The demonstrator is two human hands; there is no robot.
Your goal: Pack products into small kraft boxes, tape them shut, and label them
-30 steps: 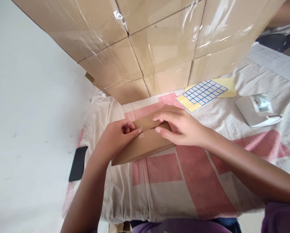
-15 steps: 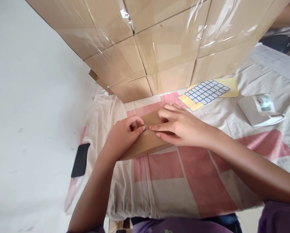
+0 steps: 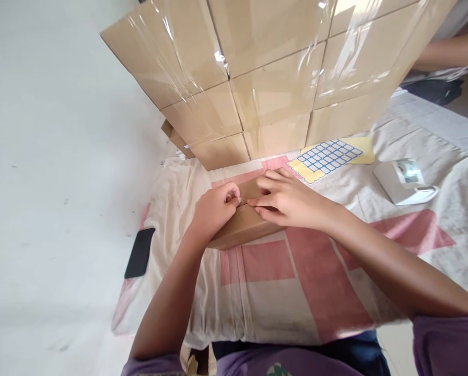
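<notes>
A small brown cardboard box (image 3: pixel 246 228) lies in front of me on the cloth-covered table, with a seam running along its top. My left hand (image 3: pixel 215 210) rests on the box's left part, thumb and forefinger pinched together at the seam. Whatever those fingertips hold is too small to make out. On the right part lies my right hand (image 3: pixel 294 201), its forefinger stretched along the seam towards the left fingertips. The right thumb is apart from the forefinger, the other fingers are bent, and nothing shows in that hand.
A tall stack of taped cardboard boxes (image 3: pixel 275 99) stands behind. Right of it lie a yellow sheet with blue-edged labels (image 3: pixel 330 156) and a white device (image 3: pixel 404 180). A black phone (image 3: pixel 139 253) lies by the left wall. Another person's arm (image 3: pixel 449 52) shows at the upper right.
The view has shifted, so the stack and phone appear further right. My left fingertips have moved a little along the seam, and both hands stay on the box.
</notes>
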